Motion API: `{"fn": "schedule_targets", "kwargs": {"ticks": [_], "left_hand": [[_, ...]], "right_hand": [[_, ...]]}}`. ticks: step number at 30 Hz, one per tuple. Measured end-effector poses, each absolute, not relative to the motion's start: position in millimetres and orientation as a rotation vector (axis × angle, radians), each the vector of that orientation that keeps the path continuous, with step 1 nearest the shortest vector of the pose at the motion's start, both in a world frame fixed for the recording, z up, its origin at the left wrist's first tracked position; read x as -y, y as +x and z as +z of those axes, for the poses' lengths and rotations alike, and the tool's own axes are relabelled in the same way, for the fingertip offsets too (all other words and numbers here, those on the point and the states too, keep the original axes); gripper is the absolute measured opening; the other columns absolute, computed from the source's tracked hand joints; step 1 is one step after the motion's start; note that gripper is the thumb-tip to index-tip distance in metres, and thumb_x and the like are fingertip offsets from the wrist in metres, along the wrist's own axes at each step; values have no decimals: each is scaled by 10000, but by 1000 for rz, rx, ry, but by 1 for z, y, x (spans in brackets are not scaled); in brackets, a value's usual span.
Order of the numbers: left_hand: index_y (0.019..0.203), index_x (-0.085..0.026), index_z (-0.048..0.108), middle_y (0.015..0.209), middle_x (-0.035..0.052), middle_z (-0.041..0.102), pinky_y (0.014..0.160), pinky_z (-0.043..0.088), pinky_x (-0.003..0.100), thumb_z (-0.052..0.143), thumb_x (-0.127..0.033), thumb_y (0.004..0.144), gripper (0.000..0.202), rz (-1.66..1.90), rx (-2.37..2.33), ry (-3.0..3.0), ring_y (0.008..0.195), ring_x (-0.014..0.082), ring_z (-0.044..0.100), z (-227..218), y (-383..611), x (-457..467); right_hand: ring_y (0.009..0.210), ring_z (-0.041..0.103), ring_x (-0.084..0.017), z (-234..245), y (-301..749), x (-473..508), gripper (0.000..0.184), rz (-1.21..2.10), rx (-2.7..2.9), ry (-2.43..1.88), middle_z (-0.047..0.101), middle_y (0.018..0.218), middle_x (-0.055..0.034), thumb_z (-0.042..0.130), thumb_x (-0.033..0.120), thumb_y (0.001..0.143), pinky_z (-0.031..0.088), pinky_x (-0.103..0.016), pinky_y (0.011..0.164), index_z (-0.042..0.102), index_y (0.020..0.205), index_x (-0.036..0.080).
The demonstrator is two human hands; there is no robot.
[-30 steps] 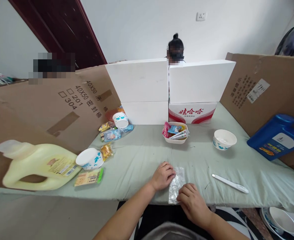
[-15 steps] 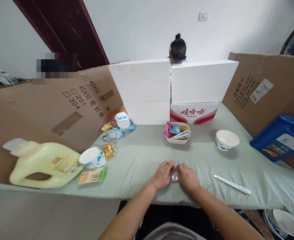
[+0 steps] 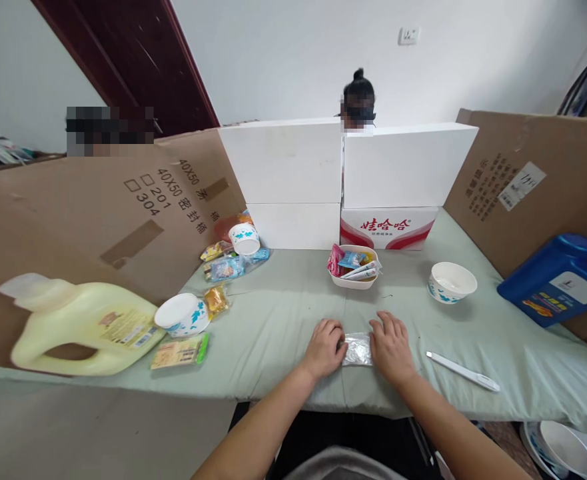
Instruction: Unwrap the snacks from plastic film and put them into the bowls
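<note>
A small clear plastic bag (image 3: 358,349) lies flat and crinkled on the cloth near the table's front edge. My left hand (image 3: 324,348) is at its left edge, fingers curled and the thumb on the plastic. At the opposite edge rests my right hand (image 3: 392,348), fingers spread and lying flat, its inner side touching the bag. Beyond both hands stands a small white dish (image 3: 354,283) of wrapped snack packets (image 3: 353,259). A white utility knife (image 3: 463,371) lies to the right of my right hand.
An empty paper bowl (image 3: 452,283) and a blue bottle (image 3: 556,283) are at the right. On the left are a yellow detergent jug (image 3: 98,307), paper bowls (image 3: 182,315) and snack packets (image 3: 216,301). Cardboard panels (image 3: 173,200) and white boxes (image 3: 283,167) wall the table; people sit beyond.
My right hand has moved right and its fingers have spread. The bag, earlier mostly covered between the hands, now shows wider and flat. My left hand stays almost in place, fingers more curled.
</note>
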State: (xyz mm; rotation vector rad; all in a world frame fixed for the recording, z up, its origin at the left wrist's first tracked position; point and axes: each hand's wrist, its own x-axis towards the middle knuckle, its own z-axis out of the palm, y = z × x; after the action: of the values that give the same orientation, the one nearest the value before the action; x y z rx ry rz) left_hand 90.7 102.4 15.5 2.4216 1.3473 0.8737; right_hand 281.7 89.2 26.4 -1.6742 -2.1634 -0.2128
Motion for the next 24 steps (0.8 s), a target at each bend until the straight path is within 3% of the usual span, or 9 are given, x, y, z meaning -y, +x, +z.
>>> {"fn": "schedule_targets", "kwargs": {"ticks": [2,4,6,8,11,15,20,22,24], "left_hand": [[870,-181,610,1021,78,591,918,442,434,594,-153,786,91,874,-1335,2413,1018,247,500,16,91,-103],[929,-177,617,1040,83,597,932,439,439,566,-143,797,146,878,-1335,2412,1031,246,499,15,91,-102],[987,-176,617,1057,84,600,950,434,444,526,-100,786,234,887,-1346,2419,1041,241,499,14,90,-102],[1016,-171,609,1065,87,597,957,434,447,491,-40,733,334,914,-1384,2413,1047,240,501,11,89,-103],[1000,-164,600,1030,89,593,925,459,436,454,7,666,403,1000,-1466,2360,1016,235,515,7,86,-105],[907,-182,606,981,73,592,878,471,422,469,-24,711,286,989,-1460,2356,976,233,524,7,84,-106],[913,-191,604,1003,65,586,883,462,421,486,-58,750,241,923,-1449,2394,999,238,518,8,85,-105],[904,-196,602,1004,62,587,881,464,414,481,-65,759,230,915,-1454,2397,1003,236,521,8,85,-105],[886,-199,599,998,60,590,874,467,409,477,-74,769,210,915,-1464,2396,1003,237,526,8,86,-106]], "right_hand": [[1360,300,-293,23,282,-85,371,-245,2280,-1467,453,1416,-138,419,272,937,217,-466,1098,542,1265,149],[1409,219,-284,16,277,-80,563,-152,2490,-1265,361,1495,-124,433,433,930,181,-468,1127,397,1415,149],[1417,210,-289,8,270,-77,737,0,2645,-1198,307,1520,-141,429,563,897,185,-483,1132,289,1473,125],[1417,214,-301,2,264,-73,798,132,2693,-1258,277,1524,-161,439,597,878,200,-508,1131,266,1478,101],[1410,242,-297,1,265,-62,674,206,2666,-1331,279,1522,-146,468,450,905,244,-511,1125,306,1465,113],[1381,324,-224,5,284,-29,516,214,2634,-1162,400,1477,-73,408,195,927,321,-423,1114,368,1442,195],[1218,521,-171,34,346,-34,418,283,2573,-1021,615,1274,-70,370,159,928,423,-346,1037,525,1313,204],[1163,555,-167,60,382,-66,389,198,2419,-1230,637,1222,-85,316,176,947,459,-338,988,594,1218,194],[1182,532,-186,89,419,-109,385,41,2228,-1604,619,1239,-100,316,223,955,423,-352,1022,606,1202,168]]}}
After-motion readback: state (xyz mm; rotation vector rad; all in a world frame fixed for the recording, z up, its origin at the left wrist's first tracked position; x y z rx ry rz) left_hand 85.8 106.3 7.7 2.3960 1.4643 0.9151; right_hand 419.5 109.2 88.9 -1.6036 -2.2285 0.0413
